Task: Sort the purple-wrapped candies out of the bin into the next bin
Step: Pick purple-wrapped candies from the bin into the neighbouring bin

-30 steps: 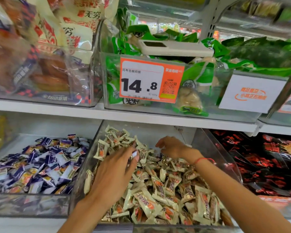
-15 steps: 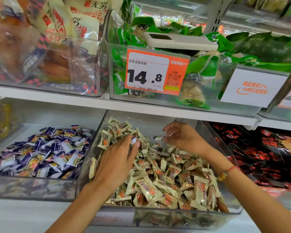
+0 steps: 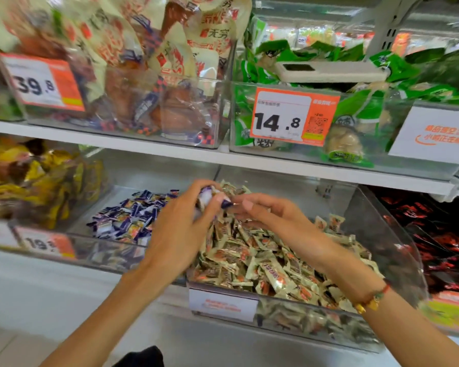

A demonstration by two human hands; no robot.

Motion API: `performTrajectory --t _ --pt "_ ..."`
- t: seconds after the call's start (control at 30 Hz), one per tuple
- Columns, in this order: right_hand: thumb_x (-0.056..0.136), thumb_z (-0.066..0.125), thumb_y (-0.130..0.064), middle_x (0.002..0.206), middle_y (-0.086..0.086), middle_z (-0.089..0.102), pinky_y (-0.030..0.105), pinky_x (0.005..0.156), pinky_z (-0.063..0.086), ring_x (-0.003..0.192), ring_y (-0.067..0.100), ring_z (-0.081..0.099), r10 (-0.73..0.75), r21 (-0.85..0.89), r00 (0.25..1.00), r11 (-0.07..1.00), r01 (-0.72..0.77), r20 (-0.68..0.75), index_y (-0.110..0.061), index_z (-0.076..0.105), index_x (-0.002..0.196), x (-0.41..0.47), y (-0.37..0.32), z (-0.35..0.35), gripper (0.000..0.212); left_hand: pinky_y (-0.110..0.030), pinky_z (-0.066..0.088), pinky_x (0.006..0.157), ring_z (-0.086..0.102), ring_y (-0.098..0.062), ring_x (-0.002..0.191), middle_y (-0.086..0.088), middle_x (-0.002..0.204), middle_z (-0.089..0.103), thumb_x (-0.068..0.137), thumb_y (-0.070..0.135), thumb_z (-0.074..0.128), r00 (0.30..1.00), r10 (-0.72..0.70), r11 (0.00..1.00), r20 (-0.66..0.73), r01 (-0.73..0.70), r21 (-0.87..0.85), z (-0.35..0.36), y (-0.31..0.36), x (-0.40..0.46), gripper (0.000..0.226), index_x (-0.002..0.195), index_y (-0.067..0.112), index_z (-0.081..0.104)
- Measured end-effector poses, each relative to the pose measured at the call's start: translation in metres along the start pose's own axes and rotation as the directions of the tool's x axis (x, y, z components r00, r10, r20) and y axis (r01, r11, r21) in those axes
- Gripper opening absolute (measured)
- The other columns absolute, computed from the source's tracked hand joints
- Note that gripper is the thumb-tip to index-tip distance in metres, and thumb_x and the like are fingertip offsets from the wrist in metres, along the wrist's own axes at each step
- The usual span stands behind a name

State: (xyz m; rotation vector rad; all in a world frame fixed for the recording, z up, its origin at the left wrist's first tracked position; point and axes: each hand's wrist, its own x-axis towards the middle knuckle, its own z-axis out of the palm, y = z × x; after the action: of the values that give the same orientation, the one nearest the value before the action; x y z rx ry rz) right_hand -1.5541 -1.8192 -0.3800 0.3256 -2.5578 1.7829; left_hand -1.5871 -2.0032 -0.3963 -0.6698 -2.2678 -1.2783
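The left hand (image 3: 180, 221) held a small clutch of purple-wrapped candies (image 3: 206, 197) above the beige-candy bin's (image 3: 398, 234) back left corner, by the purple bin (image 3: 122, 218). The right hand (image 3: 265, 213), fingers loosely curled, touched one wrapper end. A loose grip could drop pieces back among the beige candies (image 3: 263, 263).

Two hands are in view, the left hand (image 3: 180, 229) and the right hand (image 3: 273, 218), along with two forearms. One bracelet (image 3: 372, 300) sits on the right wrist. Two shelves show, one above the other. One phone (image 3: 329, 71) lies on the green packs. Three orange price tags carry numbers: 39.8 (image 3: 41, 83), 14.8 (image 3: 293, 116) and one partly blurred (image 3: 47, 245). The cream candies (image 3: 270, 263) and the purple candies (image 3: 127, 218) are too many to count. The left hand holds purple wrappers (image 3: 206, 196); their number cannot be told.
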Motion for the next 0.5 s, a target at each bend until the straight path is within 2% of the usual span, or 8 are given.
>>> performTrajectory --t 0.07,0.1,0.17,0.23,0.3,0.37,0.43,0.5 --pt "0.094 0.049 -0.044 0.132 -0.011 0.059 0.025 0.103 0.043 0.123 0.001 0.052 -0.031 -0.344 0.998 0.938 0.046 0.049 -0.031 0.057 0.129 0.001 0.013 0.002 0.039 -0.020 0.034 0.041 0.051 -0.010 0.047 0.009 0.050 0.049 0.092 0.048 0.042 0.993 0.012 0.989 -0.117 0.005 0.148 -0.020 -0.020 0.005 0.017 0.099 0.035 0.050" --pt "0.094 0.048 -0.047 0.139 -0.010 0.053 0.029 0.106 0.041 0.128 0.004 0.047 -0.035 -0.532 0.997 0.844 0.066 0.069 -0.030 0.053 0.134 0.001 0.021 0.002 0.043 -0.020 0.027 0.039 0.046 -0.009 0.043 0.009 0.049 0.044 0.095 0.044 0.042 0.988 0.017 0.974 -0.157 0.019 0.227 -0.025 -0.035 0.009 0.016 0.102 0.032 0.050" --pt "0.096 0.049 -0.044 0.145 -0.007 0.047 0.035 0.106 0.041 0.130 0.014 0.047 -0.016 -0.709 0.996 0.701 0.075 0.090 -0.028 0.049 0.139 -0.004 0.036 -0.003 0.045 -0.027 0.026 0.040 0.044 -0.005 0.045 0.009 0.051 0.044 0.098 0.043 0.040 0.986 -0.001 0.942 -0.169 0.058 0.330 -0.028 -0.066 0.016 0.026 0.111 0.025 0.052" --pt "0.097 0.047 -0.044 0.143 -0.008 0.048 0.035 0.105 0.042 0.123 0.020 0.054 0.012 -0.708 0.997 0.705 0.044 0.074 -0.029 0.050 0.137 -0.010 0.044 -0.011 0.043 -0.033 0.041 0.047 0.054 -0.015 0.058 0.000 0.074 0.060 0.095 0.053 0.031 0.995 -0.083 0.930 -0.047 0.094 0.356 -0.023 -0.094 0.021 0.047 0.128 0.024 0.047" --pt "0.096 0.044 -0.049 0.140 -0.010 0.050 0.034 0.108 0.038 0.127 0.017 0.050 0.034 -0.712 0.998 0.702 0.008 0.045 -0.033 0.051 0.136 -0.017 0.047 -0.023 0.044 -0.043 0.051 0.078 0.057 -0.024 0.096 -0.010 0.123 0.053 0.090 0.060 0.024 0.974 -0.182 0.892 0.136 0.106 0.439 -0.016 -0.116 0.023 0.065 0.147 0.028 0.031" --pt "0.092 0.039 -0.060 0.141 -0.013 0.048 0.035 0.112 0.034 0.134 0.007 0.039 0.037 -0.747 0.998 0.665 0.009 0.044 -0.037 0.048 0.137 -0.025 0.046 -0.035 0.052 -0.050 0.027 0.111 0.028 -0.029 0.138 -0.009 0.155 0.022 0.089 0.062 0.021 0.939 -0.251 0.817 0.235 0.076 0.572 -0.013 -0.123 0.026 0.072 0.153 0.031 0.012" --pt "0.088 0.033 -0.072 0.148 -0.015 0.039 0.037 0.115 0.029 0.138 0.002 0.029 0.033 -0.786 0.995 0.616 0.052 0.092 -0.047 0.041 0.140 -0.033 0.045 -0.041 0.058 -0.047 0.002 0.117 0.001 -0.023 0.147 0.001 0.161 0.002 0.092 0.061 0.019 0.922 -0.271 0.783 0.277 0.044 0.621 -0.016 -0.120 0.028 0.066 0.151 0.035 0.010" --pt "0.087 0.032 -0.075 0.155 -0.018 0.023 0.038 0.119 0.017 0.143 0.002 0.015 0.108 -0.785 0.980 0.617 0.064 0.165 -0.058 0.028 0.140 -0.037 0.045 -0.037 0.057 -0.045 0.000 0.118 0.003 -0.019 0.148 0.007 0.160 0.004 0.095 0.058 0.017 0.877 -0.285 0.778 0.387 -0.024 0.628 -0.018 -0.119 0.028 0.059 0.151 0.036 0.014"
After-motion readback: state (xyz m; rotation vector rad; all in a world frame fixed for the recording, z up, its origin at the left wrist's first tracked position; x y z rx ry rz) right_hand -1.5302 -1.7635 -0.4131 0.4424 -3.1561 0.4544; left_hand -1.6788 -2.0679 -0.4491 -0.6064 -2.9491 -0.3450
